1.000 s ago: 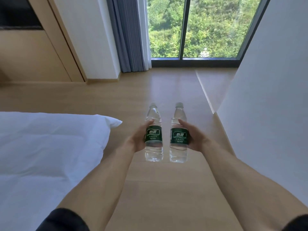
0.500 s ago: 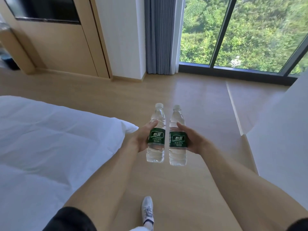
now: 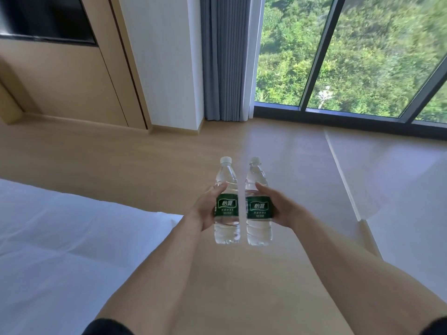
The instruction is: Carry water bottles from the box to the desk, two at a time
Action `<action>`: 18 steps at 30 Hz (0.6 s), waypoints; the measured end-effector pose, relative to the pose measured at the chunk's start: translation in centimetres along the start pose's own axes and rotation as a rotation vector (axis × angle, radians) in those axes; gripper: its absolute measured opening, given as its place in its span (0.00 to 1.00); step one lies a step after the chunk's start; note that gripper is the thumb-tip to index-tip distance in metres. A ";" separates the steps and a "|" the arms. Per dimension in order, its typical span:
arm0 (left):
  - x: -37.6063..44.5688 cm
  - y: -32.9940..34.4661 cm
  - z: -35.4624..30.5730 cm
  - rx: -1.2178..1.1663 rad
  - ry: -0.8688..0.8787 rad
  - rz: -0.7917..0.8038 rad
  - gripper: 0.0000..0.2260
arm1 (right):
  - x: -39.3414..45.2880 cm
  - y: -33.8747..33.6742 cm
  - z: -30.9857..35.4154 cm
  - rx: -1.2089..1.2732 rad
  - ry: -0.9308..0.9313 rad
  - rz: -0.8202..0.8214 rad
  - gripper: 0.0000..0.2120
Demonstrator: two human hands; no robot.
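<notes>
Water bottles, two of them, are held upright side by side in mid-air above the wooden floor [image 3: 278,153], a narrow gap between them. Both are clear plastic, filled, with white caps and dark green labels bearing white characters. The left bottle [image 3: 227,201] is grasped by the left hand [image 3: 205,209], whose thumb lies across the front of the bottle just above the label while the fingers wrap round behind, out of sight. The right bottle [image 3: 258,204] is grasped the same way by the right hand [image 3: 281,209], thumb on the shoulder of the bottle above the label, palm against its right side. Both bare forearms reach forward from the near edge of the view, with dark sleeves just showing at the bottom corners.

To the near left lies a bed [image 3: 60,250] covered in white linen, its corner ending just beside the left forearm. On the right a white wall surface [image 3: 411,238] meets the floor. At the far side, a grey curtain [image 3: 225,56] hangs beside a tall window [image 3: 362,56] with dark frames, green trees beyond it. Left of the curtain stands a white wall section, then light wooden panelling [image 3: 72,88] with a dark screen-like panel [image 3: 43,18] set in it at the far left.
</notes>
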State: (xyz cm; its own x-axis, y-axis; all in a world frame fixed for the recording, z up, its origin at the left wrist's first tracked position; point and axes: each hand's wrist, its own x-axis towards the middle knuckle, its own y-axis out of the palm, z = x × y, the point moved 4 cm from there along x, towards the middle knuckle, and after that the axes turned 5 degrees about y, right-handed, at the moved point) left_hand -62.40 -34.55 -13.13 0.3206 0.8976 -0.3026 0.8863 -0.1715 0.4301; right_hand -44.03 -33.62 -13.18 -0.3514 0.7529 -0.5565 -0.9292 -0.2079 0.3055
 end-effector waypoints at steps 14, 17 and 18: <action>14.9 -5.7 -5.4 0.023 0.066 -0.133 0.16 | 16.1 -2.3 9.8 -0.060 0.126 0.086 0.29; 19.1 -6.6 -7.4 0.017 0.102 -0.206 0.16 | 20.6 -3.7 12.9 -0.120 0.178 0.095 0.28; 20.6 -6.8 -8.1 0.005 0.107 -0.237 0.16 | 22.0 -4.2 14.1 -0.140 0.186 0.097 0.27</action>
State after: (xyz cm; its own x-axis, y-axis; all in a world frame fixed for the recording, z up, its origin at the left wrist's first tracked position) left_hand -64.56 -11.62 -15.37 0.0667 0.9508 -0.3026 0.9342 0.0470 0.3537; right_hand -46.25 -7.43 -15.79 -0.4430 0.5996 -0.6665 -0.8922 -0.3678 0.2621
